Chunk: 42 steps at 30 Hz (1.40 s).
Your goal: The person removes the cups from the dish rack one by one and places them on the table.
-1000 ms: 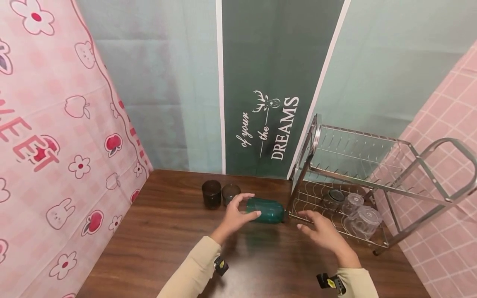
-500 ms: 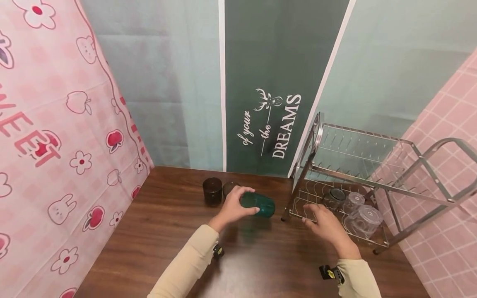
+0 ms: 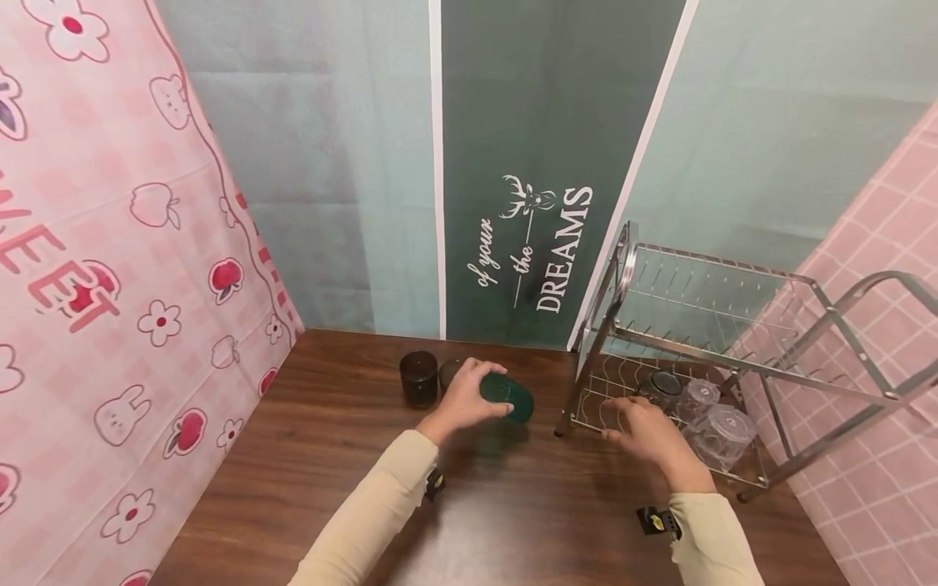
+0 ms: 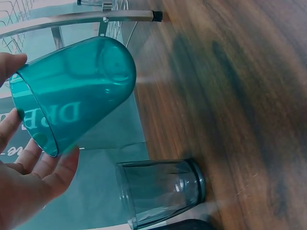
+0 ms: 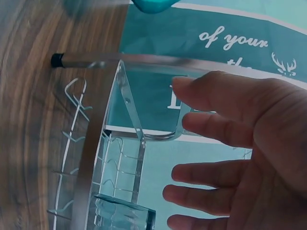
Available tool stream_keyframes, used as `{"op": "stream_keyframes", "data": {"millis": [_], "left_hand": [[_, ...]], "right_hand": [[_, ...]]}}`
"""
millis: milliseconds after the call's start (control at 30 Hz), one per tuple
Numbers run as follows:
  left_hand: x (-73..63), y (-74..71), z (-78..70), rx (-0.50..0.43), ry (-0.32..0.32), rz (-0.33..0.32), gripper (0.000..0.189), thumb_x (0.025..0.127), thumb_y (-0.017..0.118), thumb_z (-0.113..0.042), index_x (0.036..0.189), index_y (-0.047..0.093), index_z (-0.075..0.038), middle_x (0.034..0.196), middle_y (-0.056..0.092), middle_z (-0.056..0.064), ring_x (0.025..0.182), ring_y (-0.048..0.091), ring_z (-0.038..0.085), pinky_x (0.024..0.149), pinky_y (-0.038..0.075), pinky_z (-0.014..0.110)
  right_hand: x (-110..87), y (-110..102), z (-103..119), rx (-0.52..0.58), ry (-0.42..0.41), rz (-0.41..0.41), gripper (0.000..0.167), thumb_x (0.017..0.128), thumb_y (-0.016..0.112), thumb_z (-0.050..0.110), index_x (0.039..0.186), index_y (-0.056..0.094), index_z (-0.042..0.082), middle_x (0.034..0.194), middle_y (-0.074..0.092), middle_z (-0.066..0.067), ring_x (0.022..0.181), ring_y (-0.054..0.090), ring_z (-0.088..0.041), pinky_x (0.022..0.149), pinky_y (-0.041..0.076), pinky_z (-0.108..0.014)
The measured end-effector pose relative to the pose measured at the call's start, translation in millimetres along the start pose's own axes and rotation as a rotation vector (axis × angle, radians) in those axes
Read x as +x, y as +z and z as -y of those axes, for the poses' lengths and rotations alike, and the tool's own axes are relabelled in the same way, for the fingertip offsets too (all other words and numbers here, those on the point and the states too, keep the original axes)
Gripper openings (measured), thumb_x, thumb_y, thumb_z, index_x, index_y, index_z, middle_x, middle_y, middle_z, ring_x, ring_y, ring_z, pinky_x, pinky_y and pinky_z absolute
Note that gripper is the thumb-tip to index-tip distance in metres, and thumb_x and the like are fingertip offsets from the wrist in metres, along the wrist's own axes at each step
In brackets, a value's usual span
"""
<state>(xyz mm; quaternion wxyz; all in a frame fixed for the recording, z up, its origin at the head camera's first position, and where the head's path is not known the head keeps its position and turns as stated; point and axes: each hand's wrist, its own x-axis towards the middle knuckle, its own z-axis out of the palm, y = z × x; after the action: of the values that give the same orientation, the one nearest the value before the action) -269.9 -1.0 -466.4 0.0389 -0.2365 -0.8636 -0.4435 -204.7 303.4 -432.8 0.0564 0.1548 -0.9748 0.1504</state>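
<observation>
My left hand (image 3: 467, 399) grips a translucent teal cup (image 3: 513, 399) near its rim, thumb on one side and fingers on the other. In the left wrist view the cup (image 4: 86, 86) is tilted, its base lower than its rim and raised off the wooden table. Two dark glasses stand just left of that hand: one (image 3: 419, 381) in full view, the other (image 3: 449, 372) partly hidden behind the fingers. My right hand (image 3: 648, 431) holds nothing; its fingers are spread and slightly bent beside the front of the metal rack, as the right wrist view also shows.
A two-tier metal dish rack (image 3: 733, 354) stands on the right of the table (image 3: 322, 456). On its lower shelf sit a dark glass (image 3: 662, 389), a small clear glass (image 3: 699, 396) and a larger clear one (image 3: 724, 435). Printed cloths hang behind and at the sides.
The teal cup has swung from lying nearly sideways to a steeper tilt with its base down, and shifted left with my left hand. My right hand has drifted slightly right, away from the cup.
</observation>
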Motion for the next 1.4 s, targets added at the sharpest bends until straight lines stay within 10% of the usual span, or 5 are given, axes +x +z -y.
{"op": "stream_keyframes", "data": {"millis": [967,1400], "left_hand": [[33.6,-0.9,0.5,0.260,-0.040,0.124,0.050,0.075,0.074,-0.031,0.121,0.059,-0.018,0.114,0.045,0.007,0.102,0.044,0.025,0.079,0.043,0.039],[43.4,2.5,5.8,0.425,-0.009,0.172,0.053,0.073,0.075,-0.034,0.122,0.061,-0.020,0.113,0.047,0.007,0.104,0.046,0.025,0.077,0.046,0.042]], "right_hand": [[11.8,-14,-36,-0.030,0.151,0.146,0.059,0.076,0.075,0.027,0.121,0.054,-0.004,0.102,0.047,-0.032,0.086,0.053,-0.049,0.069,0.043,-0.056],[25.7,-18,-51,-0.079,0.156,0.091,0.057,0.074,0.075,0.025,0.119,0.056,-0.003,0.101,0.050,-0.031,0.093,0.048,-0.054,0.070,0.041,-0.060]]}}
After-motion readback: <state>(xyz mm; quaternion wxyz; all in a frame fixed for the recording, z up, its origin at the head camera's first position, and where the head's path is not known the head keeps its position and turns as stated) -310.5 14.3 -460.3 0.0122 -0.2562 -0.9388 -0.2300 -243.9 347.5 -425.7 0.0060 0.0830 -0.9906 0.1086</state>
